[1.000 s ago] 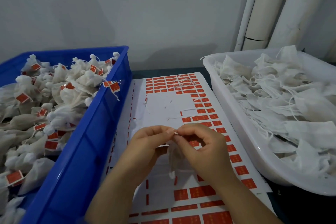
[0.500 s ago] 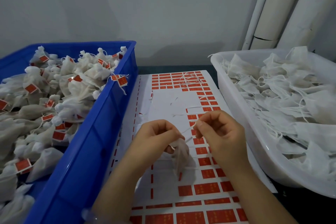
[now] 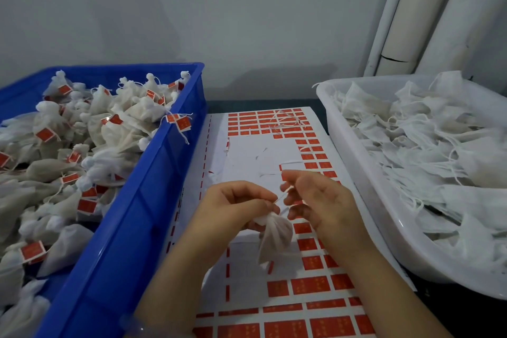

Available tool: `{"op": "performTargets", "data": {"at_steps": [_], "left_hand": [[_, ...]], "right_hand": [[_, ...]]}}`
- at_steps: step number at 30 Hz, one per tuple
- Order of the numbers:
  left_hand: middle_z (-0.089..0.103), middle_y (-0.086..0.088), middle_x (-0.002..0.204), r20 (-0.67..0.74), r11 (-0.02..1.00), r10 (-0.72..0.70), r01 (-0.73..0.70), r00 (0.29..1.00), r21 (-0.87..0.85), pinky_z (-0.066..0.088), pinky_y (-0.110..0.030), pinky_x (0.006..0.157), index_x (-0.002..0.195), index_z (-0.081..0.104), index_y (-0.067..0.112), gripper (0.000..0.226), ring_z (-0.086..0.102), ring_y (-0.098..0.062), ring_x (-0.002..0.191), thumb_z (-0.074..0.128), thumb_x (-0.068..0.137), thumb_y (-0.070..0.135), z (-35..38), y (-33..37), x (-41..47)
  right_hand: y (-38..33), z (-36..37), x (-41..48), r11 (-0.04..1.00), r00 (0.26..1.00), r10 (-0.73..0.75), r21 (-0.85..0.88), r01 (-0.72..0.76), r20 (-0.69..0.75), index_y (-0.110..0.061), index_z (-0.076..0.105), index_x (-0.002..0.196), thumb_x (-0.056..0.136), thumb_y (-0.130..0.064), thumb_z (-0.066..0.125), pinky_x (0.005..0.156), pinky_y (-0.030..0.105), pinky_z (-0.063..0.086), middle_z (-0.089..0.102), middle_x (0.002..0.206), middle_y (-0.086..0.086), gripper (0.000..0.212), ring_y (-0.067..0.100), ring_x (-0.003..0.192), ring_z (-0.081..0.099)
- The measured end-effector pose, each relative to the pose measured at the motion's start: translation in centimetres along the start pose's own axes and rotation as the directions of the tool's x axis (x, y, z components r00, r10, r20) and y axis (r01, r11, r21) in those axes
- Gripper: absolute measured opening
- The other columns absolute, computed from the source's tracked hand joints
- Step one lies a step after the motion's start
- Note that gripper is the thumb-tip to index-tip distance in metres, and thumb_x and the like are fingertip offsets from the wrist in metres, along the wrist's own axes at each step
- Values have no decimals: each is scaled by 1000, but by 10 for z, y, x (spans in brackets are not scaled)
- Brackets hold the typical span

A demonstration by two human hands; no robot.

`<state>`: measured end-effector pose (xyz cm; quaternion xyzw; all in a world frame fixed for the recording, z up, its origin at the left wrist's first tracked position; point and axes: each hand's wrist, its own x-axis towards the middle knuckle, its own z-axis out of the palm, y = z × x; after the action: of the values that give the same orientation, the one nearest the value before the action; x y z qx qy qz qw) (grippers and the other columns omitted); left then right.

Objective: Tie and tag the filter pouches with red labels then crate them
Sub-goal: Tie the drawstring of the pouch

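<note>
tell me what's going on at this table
A person is tying a small white filter pouch: the left hand grips its neck while the right hand pinches its thin white drawstring. It hangs over a white sheet of red labels. Tagged pouches fill the blue plastic crate; untied ones lie in the white plastic tub.

Forearms angle inward, the left grip [image 3: 236, 208] pinched tight with curled fingers, the right grip [image 3: 321, 203] just beside it, fingertips pinching.

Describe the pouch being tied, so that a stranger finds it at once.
Between the blue crate and the white tub lies a sheet of red labels. Over it the left hand grips one pouch by its neck while the right hand pinches its string. Only this pouch hangs outside both containers, untagged.
</note>
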<state>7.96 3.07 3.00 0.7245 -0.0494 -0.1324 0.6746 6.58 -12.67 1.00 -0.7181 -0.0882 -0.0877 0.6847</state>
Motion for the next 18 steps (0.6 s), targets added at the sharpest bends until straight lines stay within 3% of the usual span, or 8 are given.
{"op": "performTargets", "data": {"at_steps": [2, 7, 12, 18], "left_hand": [[71, -5, 73, 2, 1000, 15, -15, 1000, 8, 53, -21, 59, 69, 76, 18, 23, 69, -18, 67, 65, 80, 0, 0, -1, 0], [71, -5, 74, 16, 1000, 30, -30, 999, -6, 53, -21, 59, 73, 75, 16, 20, 70, -19, 68, 65, 81, 0, -1, -4, 1], [72, -8, 77, 27, 999, 27, -26, 999, -39, 55, -25, 61, 81, 73, 11, 13, 70, -23, 72, 65, 80, 1, -1, -4, 1], [70, -6, 72, -74, 997, 7, -12, 997, -72, 54, -24, 60, 77, 71, 8, 12, 69, -20, 69, 64, 81, -2, 5, -9, 3]], "right_hand": [[0, 3, -1, 997, 998, -22, -70, 26, 53, -35, 64, 88, 63, -53, 56, 60, 10, 50, 68, 82, -25, 32, 1, 80, 65], [8, 5, -2, 984, 999, -49, -171, 50, 10, -37, 64, 73, 65, -44, 59, 59, 8, 49, 66, 67, -24, 12, 1, 68, 65], [10, 8, -3, 988, 997, -64, -145, 58, -35, -37, 63, 75, 67, -46, 56, 59, 6, 48, 66, 71, -26, 14, -2, 75, 64], [15, 21, -7, 990, 990, -26, -138, 7, -136, -30, 53, 81, 78, -49, 39, 59, 3, 45, 61, 77, -17, 23, -6, 77, 59]]}}
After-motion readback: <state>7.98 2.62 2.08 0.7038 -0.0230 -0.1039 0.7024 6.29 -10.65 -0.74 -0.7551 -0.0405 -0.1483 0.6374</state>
